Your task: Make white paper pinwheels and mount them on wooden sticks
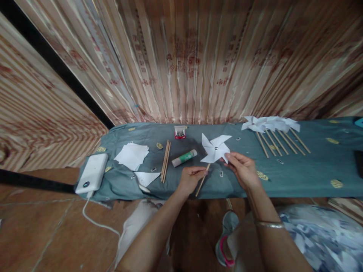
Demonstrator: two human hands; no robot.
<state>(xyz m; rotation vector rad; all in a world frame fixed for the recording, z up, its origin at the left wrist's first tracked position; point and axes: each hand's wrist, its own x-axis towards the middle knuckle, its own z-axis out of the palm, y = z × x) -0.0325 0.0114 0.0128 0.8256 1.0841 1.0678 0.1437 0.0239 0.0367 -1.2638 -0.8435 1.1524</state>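
Head: left hand grips stick, right hand seemingly pinches pinwheel.

Pinwheel right of glue stick

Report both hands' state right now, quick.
Left hand: closed, holding the wooden stick under the paper pinwheel.
Right hand: closed, pinching one blade of that paper pinwheel.

Left grip on wooden stick, right grip pinching white pinwheel, green-labelled tube nearby
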